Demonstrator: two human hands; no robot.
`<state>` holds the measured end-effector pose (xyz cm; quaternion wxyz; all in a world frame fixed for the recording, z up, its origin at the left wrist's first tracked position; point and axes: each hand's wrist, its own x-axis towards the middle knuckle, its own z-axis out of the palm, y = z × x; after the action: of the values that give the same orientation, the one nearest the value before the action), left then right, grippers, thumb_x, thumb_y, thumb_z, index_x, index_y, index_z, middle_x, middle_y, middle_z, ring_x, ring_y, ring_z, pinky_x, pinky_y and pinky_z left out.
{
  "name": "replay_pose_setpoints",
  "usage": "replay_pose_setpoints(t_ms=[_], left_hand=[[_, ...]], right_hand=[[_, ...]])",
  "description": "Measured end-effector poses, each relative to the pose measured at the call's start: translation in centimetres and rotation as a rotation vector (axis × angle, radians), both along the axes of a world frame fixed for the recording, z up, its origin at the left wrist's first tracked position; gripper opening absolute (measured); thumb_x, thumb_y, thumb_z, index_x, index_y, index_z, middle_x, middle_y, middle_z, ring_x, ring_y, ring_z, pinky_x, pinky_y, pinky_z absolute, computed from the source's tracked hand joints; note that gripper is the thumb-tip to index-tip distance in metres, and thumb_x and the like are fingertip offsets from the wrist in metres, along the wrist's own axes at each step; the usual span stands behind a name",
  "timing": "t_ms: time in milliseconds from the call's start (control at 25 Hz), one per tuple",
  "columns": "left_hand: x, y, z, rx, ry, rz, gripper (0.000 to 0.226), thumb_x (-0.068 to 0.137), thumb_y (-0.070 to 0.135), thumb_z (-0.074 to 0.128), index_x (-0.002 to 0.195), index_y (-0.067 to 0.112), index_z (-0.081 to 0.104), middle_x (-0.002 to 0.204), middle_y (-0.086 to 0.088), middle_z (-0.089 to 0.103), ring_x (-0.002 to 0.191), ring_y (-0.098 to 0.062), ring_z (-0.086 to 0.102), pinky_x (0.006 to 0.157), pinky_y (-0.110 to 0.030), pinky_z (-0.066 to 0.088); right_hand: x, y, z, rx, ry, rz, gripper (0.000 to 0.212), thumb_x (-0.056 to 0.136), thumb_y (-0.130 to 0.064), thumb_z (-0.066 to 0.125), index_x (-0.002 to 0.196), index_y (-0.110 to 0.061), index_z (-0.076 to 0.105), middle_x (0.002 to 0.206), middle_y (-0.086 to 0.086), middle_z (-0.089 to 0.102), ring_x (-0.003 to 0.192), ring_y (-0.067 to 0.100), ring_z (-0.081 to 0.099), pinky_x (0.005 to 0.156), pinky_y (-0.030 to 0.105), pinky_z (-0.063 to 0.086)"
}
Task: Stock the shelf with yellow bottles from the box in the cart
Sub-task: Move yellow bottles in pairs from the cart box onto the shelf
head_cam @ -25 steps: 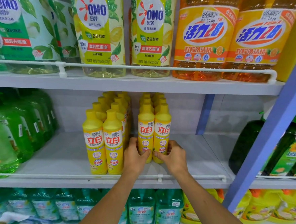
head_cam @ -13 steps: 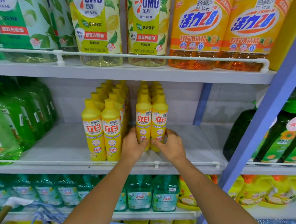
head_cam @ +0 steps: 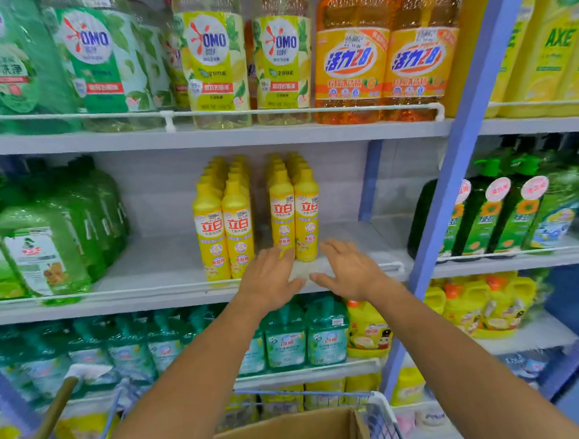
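- The left hand (head_cam: 270,279) is stretched forward over the front edge of the middle shelf (head_cam: 154,266), palm down, with its fingers (head_cam: 277,254) spread apart and holding nothing.
- The right hand (head_cam: 348,271) is beside it in the same pose, fingers open and empty; the two thumbs point toward each other with a small gap between them.
- The yellow bottles (head_cam: 294,215) stand upright on the middle shelf in two double rows that run to the back, with a narrow gap between the rows.
- The fingertips of the left hand are just at the base of the front bottle of the right rows; I cannot tell if they touch it.
- The right hand is just beside the same pair of bottles, on their right side, over a bare part of the shelf.
- A thin white rail (head_cam: 115,292) runs along the front edge of the shelf, under the wrists.
- At the bottom, the brown cardboard box (head_cam: 286,435) sits open inside the cart (head_cam: 380,415), which has a blue and white wire frame; the inside of the box is mostly out of view.
- Green bottles (head_cam: 43,243) fill the left part of the same shelf, well apart from the yellow ones.
- Big orange bottles (head_cam: 386,55) stand on the shelf above.
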<state>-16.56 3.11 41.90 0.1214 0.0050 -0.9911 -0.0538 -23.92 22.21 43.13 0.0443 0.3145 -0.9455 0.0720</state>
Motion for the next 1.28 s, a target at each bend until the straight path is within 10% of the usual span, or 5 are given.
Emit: replay_pose_setpoints(t_ms=[560,1280], left_hand=[[22.1,-11.2,-7.5,-0.046,-0.269,0.156,0.074,0.094,0.065,0.047,0.147,0.014,0.038,0.140,-0.017,0.048,0.132,-0.036,0.044,0.108,-0.048,0.039],[20.7,-2.6,-36.3,0.168,-0.876,0.192,0.072,0.093,0.062,0.052,0.146,0.017,0.037,0.146,-0.014,0.044,0.135,-0.036,0.041,0.105,-0.049,0.043]], right_hand=[[19.1,-12.2,-6.5,0.257,-0.014,0.166,0.089,0.093,-0.073,0.040,0.159,-0.016,0.023,0.164,0.010,0.025,0.150,0.031,0.024,0.119,0.051,0.029],[16.6,-1.4,-37.5,0.458,-0.607,0.078,0.075,0.093,-0.067,0.047,0.148,-0.017,0.040,0.149,0.012,0.041,0.138,0.034,0.036,0.105,0.048,0.044]])
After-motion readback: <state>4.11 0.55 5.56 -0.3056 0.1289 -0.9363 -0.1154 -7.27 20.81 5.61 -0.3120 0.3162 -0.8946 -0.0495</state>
